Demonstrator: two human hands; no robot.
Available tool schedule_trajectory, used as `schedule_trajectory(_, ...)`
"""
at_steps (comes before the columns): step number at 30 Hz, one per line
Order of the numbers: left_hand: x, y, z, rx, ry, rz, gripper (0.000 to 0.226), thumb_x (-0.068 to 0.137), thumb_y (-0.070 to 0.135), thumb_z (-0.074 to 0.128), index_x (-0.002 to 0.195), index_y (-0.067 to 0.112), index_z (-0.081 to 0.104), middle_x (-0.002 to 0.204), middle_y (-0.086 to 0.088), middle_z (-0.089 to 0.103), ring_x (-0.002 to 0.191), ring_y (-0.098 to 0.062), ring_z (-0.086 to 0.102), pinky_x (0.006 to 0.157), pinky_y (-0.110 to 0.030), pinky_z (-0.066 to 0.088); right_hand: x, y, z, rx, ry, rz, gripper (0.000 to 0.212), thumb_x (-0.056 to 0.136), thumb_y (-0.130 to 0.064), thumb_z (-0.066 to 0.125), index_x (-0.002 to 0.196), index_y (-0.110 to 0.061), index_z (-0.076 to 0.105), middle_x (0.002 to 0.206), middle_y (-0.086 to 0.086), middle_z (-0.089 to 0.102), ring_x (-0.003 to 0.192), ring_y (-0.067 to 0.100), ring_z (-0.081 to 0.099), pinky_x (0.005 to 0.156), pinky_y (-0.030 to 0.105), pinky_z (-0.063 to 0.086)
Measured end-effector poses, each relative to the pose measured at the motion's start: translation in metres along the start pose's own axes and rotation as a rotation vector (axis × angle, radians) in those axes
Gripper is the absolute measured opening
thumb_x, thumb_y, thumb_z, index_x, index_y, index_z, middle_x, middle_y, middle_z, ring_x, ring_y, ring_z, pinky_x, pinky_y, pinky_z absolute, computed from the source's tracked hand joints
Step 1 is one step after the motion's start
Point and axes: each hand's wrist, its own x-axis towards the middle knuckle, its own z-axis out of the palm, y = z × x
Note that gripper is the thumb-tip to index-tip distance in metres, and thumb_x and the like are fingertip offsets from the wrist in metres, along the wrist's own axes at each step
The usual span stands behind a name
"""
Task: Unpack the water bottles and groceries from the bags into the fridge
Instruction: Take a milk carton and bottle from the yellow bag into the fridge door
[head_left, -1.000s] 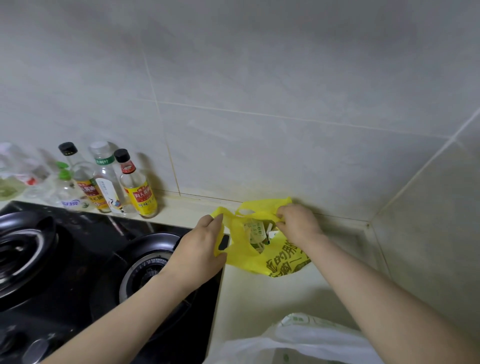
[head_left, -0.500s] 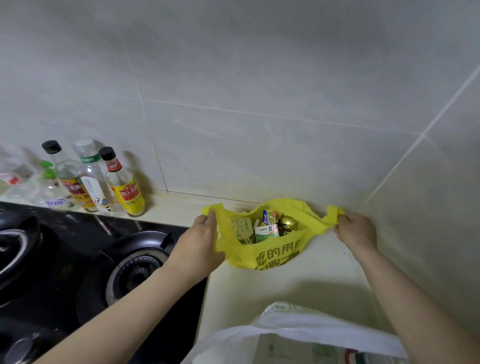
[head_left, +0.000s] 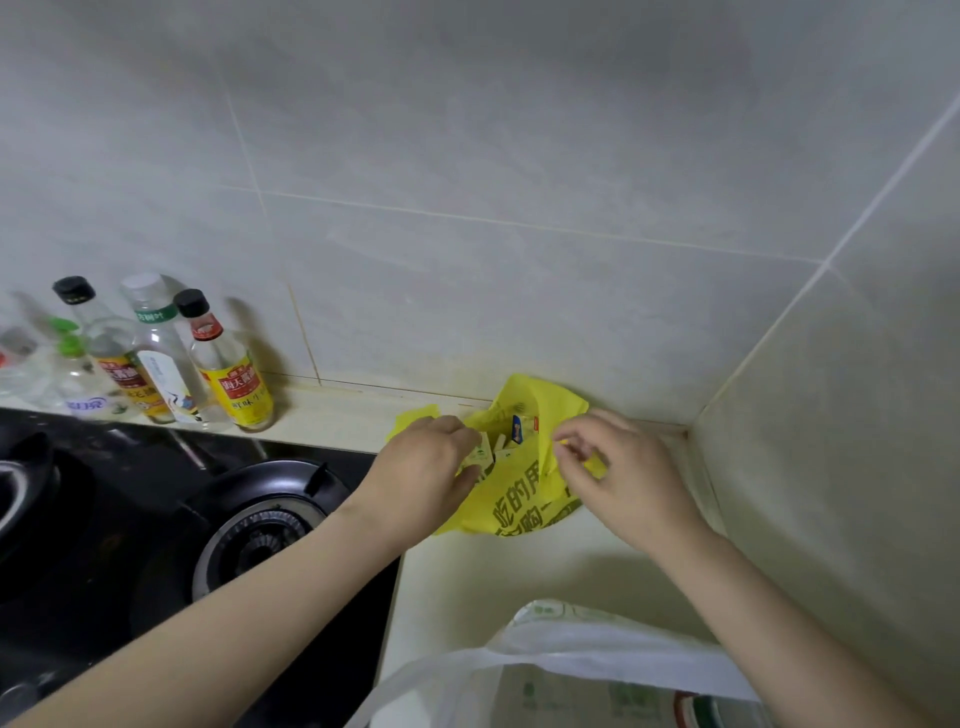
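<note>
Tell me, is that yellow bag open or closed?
Open. The yellow bag gapes at the top, small cartons showing inside, while the left hand reaches in and the right hand pinches its edge.

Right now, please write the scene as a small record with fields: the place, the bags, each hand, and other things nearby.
place: pale counter in a tiled corner, beside a black gas stove
yellow bag: open, on the counter by the wall, small cartons inside
white bag: at the bottom edge, nearer the person
left hand: reaching into the yellow bag, fingers on a carton
right hand: pinching the yellow bag's edge
bottles: upright along the wall behind the stove
fridge: not in view
</note>
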Motion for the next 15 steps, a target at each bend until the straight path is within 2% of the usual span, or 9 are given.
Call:
schedule_trajectory(2,0.007,-0.003,0.008,0.039,-0.096,-0.038,0.026,0.091,0.026,0.052,0.108,0.009,0.062,0.102,-0.008,0.063,0.094,-0.03,0.059,0.075,-0.037,0.049,0.012,-0.001,0.01,-0.056,-0.142,-0.156,0.018,0.086,-0.016,0.058,0.098,-0.018,0.071,0.088,-0.007,0.067,0.083,0.01,0.062,0.075,0.024,0.049)
schedule_trajectory(5,0.009,-0.011,0.021,0.093,-0.27,-0.103,0.028,0.095,0.026,0.047,0.117,0.011,0.056,0.113,-0.008,0.058,0.103,-0.029,0.057,0.083,-0.036,0.046,0.029,0.012,0.032,-0.279,-0.411,-0.309,0.025,0.087,-0.02,0.053,0.105,-0.016,0.07,0.097,0.002,0.07,0.101,0.023,0.061,0.089,0.036,0.049)
schedule_trajectory(8,0.004,-0.019,0.034,0.155,-0.385,-0.115,0.03,0.098,0.028,0.042,0.12,0.012,0.055,0.117,-0.009,0.059,0.107,-0.029,0.056,0.085,-0.036,0.046,0.038,0.031,0.047,-0.553,-0.682,-0.247,0.035,0.093,-0.035,0.048,0.122,-0.02,0.061,0.116,0.006,0.066,0.121,0.026,0.049,0.105,0.037,0.033)
schedule_trajectory(9,0.003,-0.022,0.037,0.169,-0.405,-0.123,0.031,0.099,0.03,0.04,0.118,0.011,0.055,0.115,-0.01,0.06,0.106,-0.03,0.056,0.084,-0.037,0.046,0.04,0.035,0.049,-0.647,-0.737,-0.193,0.039,0.095,-0.039,0.044,0.126,-0.02,0.057,0.119,0.006,0.064,0.122,0.026,0.048,0.104,0.037,0.03)
schedule_trajectory(11,0.002,-0.024,0.04,0.173,-0.418,-0.174,0.035,0.1,0.034,0.037,0.122,0.01,0.049,0.112,-0.011,0.062,0.104,-0.031,0.058,0.079,-0.037,0.046,0.045,0.039,0.048,-0.755,-0.725,-0.061,0.042,0.099,-0.042,0.035,0.127,-0.017,0.053,0.116,0.008,0.065,0.115,0.027,0.055,0.097,0.037,0.031)
schedule_trajectory(13,0.003,-0.023,0.04,0.169,-0.404,-0.247,0.05,0.099,0.041,0.036,0.139,0.01,0.034,0.111,-0.011,0.063,0.104,-0.03,0.059,0.073,-0.034,0.044,0.05,0.042,0.046,-0.822,-0.67,0.043,0.042,0.103,-0.041,0.027,0.119,-0.016,0.057,0.112,0.007,0.067,0.107,0.027,0.06,0.087,0.034,0.034)
schedule_trajectory(15,0.003,-0.022,0.04,0.171,-0.397,-0.287,0.067,0.098,0.046,0.037,0.149,0.009,0.013,0.111,-0.008,0.063,0.102,-0.027,0.06,0.07,-0.033,0.043,0.053,0.046,0.042,-0.904,-0.696,0.098,0.044,0.103,-0.04,0.026,0.109,-0.016,0.063,0.112,0.006,0.067,0.106,0.025,0.061,0.081,0.031,0.036)
